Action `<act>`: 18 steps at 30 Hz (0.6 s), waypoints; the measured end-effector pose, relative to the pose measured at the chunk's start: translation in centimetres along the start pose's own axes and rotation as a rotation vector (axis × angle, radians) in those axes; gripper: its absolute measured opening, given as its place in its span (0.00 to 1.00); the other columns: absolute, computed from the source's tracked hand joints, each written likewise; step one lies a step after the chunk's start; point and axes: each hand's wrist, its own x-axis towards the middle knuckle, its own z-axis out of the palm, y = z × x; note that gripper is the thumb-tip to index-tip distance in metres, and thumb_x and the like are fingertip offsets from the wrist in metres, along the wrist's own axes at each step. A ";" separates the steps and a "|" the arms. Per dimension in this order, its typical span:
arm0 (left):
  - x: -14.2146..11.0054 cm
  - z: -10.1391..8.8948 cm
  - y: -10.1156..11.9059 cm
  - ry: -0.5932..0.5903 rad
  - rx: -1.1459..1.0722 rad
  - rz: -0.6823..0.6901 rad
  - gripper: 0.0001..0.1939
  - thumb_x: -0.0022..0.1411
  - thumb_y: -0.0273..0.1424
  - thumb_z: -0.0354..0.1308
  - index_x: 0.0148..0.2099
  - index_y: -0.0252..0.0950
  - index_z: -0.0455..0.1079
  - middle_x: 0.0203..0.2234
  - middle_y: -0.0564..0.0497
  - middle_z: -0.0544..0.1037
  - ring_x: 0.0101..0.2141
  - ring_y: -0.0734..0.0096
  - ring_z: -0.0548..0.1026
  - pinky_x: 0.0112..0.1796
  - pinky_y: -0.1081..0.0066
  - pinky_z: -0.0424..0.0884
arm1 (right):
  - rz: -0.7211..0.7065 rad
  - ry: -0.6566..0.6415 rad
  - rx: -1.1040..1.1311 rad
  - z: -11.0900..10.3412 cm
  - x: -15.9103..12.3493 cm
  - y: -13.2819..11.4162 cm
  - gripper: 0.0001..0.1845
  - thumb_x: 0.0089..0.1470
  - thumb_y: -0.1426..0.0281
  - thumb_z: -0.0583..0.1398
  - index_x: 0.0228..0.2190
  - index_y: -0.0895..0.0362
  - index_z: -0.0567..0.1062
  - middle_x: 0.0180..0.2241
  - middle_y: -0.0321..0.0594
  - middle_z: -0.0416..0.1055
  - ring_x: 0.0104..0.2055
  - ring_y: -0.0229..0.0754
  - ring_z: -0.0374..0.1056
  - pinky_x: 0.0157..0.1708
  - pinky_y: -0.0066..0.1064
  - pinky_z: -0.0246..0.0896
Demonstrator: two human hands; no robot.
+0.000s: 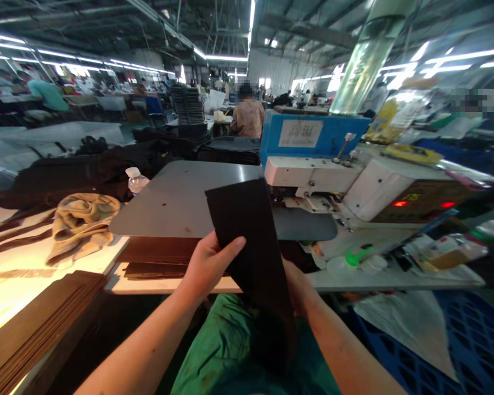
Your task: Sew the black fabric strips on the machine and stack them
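Note:
My left hand [209,262] grips the left edge of a long dark flat piece of material [249,233], thumb on its face and fingers behind. The piece tilts upward in front of my body, its lower part hanging down over my lap. My right hand [295,286] is at the right edge of the same piece, closed around it, with most of its fingers hidden behind it. Just beyond the piece lies a grey metal plate [177,197], in front of a white sewing machine head [308,174]. Brown flat pieces [156,252] are stacked under the plate.
On the left are a crumpled tan cloth [84,222], a plastic bottle [136,181] and a stack of brown strips [45,323]. A control box with red lights [415,200] stands right, above a blue crate [473,329]. A person [248,116] sits further back.

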 end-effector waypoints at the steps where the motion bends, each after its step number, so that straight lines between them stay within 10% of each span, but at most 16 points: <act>1: 0.5 0.3 0.8 0.016 0.057 0.042 0.18 0.50 0.37 0.62 0.41 0.32 0.71 0.36 0.49 0.77 0.37 0.64 0.74 0.40 0.66 0.71 | -0.030 0.030 0.039 -0.7 0.4 -0.7 0.34 0.56 0.47 0.39 0.41 0.55 0.73 0.34 0.42 0.73 0.36 0.42 0.69 0.36 0.33 0.63; 9: 2.7 2.2 2.8 -0.067 0.339 0.314 0.19 0.57 0.35 0.55 0.50 0.34 0.64 0.38 0.49 0.74 0.37 0.67 0.72 0.37 0.70 0.71 | -0.247 0.352 0.010 -4.6 2.2 -5.5 0.18 0.54 0.59 0.53 0.37 0.58 0.75 0.29 0.35 0.73 0.33 0.38 0.67 0.31 0.25 0.61; 13: 5.2 0.8 2.0 0.047 0.694 0.496 0.35 0.54 0.33 0.56 0.62 0.38 0.48 0.49 0.45 0.64 0.43 0.66 0.68 0.39 0.68 0.69 | -0.210 0.231 -0.128 -6.2 4.0 -3.7 0.18 0.54 0.65 0.54 0.45 0.56 0.72 0.39 0.38 0.74 0.41 0.42 0.69 0.39 0.30 0.61; 18: 6.8 0.7 -0.7 -0.289 1.263 0.475 0.16 0.61 0.38 0.49 0.50 0.42 0.67 0.45 0.49 0.69 0.46 0.61 0.64 0.46 0.60 0.63 | -0.045 0.126 -0.486 -7.3 5.5 -2.2 0.16 0.52 0.70 0.55 0.43 0.57 0.74 0.42 0.41 0.74 0.43 0.44 0.68 0.41 0.30 0.60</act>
